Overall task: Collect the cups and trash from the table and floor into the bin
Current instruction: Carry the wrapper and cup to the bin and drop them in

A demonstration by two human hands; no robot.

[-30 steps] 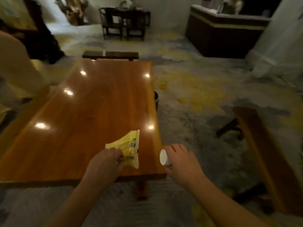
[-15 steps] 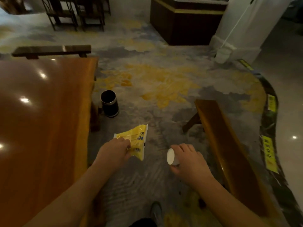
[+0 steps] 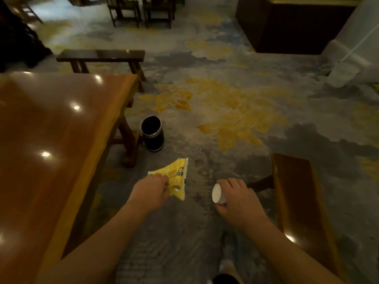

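Note:
My left hand (image 3: 150,189) grips a crumpled yellow plastic wrapper (image 3: 174,177) by its near edge, held in the air above the carpet. In my right hand (image 3: 235,198) lies a white paper cup (image 3: 217,193), on its side with the base facing left. A black cylindrical bin (image 3: 152,136) with a silver rim stands open on the floor beside the table leg, ahead of and slightly left of both hands. Its inside looks dark; I cannot tell what it holds.
A long glossy wooden table (image 3: 51,150) fills the left. One wooden bench (image 3: 303,201) runs along the right, another dark bench (image 3: 100,56) stands at the table's far end. Patterned carpet (image 3: 215,111) lies between. Chairs (image 3: 141,9) and a dark counter (image 3: 297,25) stand at the back.
The view has swung from above the table to the aisle beside it. Both hands keep their hold on wrapper and cup, and the bin has come nearer.

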